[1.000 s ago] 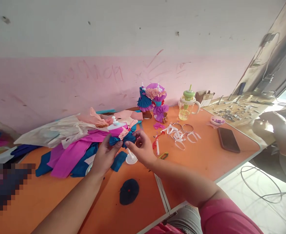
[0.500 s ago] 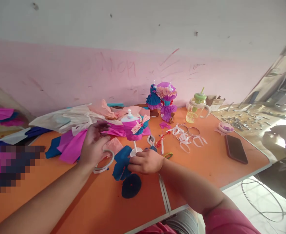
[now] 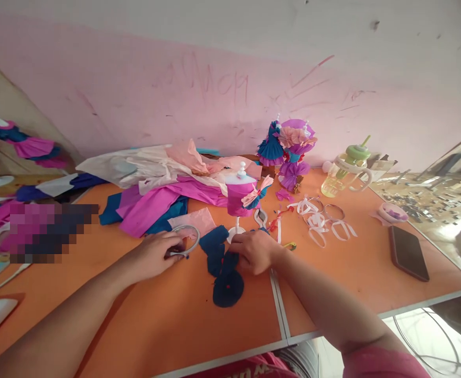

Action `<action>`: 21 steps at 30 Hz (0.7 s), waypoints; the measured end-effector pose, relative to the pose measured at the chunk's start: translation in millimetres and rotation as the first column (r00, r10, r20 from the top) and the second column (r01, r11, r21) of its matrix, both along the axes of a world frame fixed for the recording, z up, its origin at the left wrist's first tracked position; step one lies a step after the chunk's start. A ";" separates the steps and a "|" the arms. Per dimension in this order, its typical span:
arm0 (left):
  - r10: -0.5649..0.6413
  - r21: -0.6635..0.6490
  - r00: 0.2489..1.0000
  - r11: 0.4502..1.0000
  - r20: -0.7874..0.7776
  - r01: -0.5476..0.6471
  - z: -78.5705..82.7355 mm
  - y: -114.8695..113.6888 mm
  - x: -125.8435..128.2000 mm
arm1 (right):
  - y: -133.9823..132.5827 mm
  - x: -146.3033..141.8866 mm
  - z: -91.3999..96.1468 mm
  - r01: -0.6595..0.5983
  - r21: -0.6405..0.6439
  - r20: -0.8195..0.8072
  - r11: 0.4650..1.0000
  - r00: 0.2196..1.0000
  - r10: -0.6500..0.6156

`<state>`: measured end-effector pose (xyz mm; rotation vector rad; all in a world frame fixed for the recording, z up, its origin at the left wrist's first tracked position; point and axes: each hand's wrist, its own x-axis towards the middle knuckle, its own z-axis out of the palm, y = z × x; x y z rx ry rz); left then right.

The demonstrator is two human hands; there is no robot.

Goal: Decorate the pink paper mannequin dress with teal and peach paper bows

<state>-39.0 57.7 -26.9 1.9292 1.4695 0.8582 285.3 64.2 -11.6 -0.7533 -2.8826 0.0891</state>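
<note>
My left hand (image 3: 155,254) has its fingers curled on the left edge of a roll of tape (image 3: 197,240) lying on the table. My right hand (image 3: 256,252) is closed at a dark blue crepe paper piece (image 3: 230,262); its fingertips are partly hidden. A round dark blue paper piece (image 3: 230,295) lies just in front, and another blue piece (image 3: 213,239) is left of the stand. Behind my right hand a small white dress form (image 3: 241,194) stands upright, wrapped in magenta paper with a pink and blue bow (image 3: 258,193) on its side.
Crepe paper sheets (image 3: 167,194) are heaped along the wall. Small dressed forms (image 3: 271,144) stand at the back. White ribbon loops (image 3: 312,220), a bottle (image 3: 346,168), a small bowl (image 3: 393,212) and a phone (image 3: 409,252) are to the right. Scissors (image 3: 260,218) lie by the stand.
My left hand has come down from beside the dress form onto the tape roll. My right hand stays at the blue paper near the stand's base. The view has shifted left.
</note>
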 end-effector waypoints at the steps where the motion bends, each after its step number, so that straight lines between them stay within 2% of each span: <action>1: -0.036 -0.023 0.999 0.999 -0.039 0.035 -0.1 0.2 -2.6 | 0.0 0.1 1.3 0.016 0.007 -0.026 1.000 1.000 -0.016; 3: -0.073 -0.102 0.997 0.992 -0.035 0.069 0.4 -1.2 -5.9 | -1.4 -0.8 2.4 0.046 0.046 -0.085 0.998 0.995 -0.042; 6: -0.025 -0.258 0.977 0.963 0.213 0.081 1.9 -6.7 -4.6 | -6.9 -5.0 1.2 0.063 0.120 -0.167 0.991 0.985 -0.042; 9: 0.087 -0.355 0.873 0.929 0.480 0.102 1.6 -13.9 6.1 | -14.0 -11.3 0.8 0.055 0.162 -0.241 0.985 0.970 -0.015; 12: 0.146 -0.370 0.753 0.919 0.641 0.137 -2.7 -21.4 24.8 | -19.2 -16.5 2.5 0.069 0.140 -0.326 0.988 0.945 -0.020; 15: 0.140 -0.344 0.732 0.929 0.667 0.135 -10.6 -30.7 45.8 | -23.2 -20.8 2.9 0.127 0.062 -0.443 0.990 0.893 -0.087; 18: 0.121 -0.316 0.792 0.944 0.599 0.095 -17.6 -41.7 62.1 | -28.1 -27.3 0.2 0.153 -0.005 -0.526 0.988 0.840 -0.133; 21: 0.114 -0.293 0.822 0.954 0.559 0.067 -20.2 -51.6 70.4 | -33.6 -36.7 -3.2 0.141 0.023 -0.531 0.990 0.840 -0.108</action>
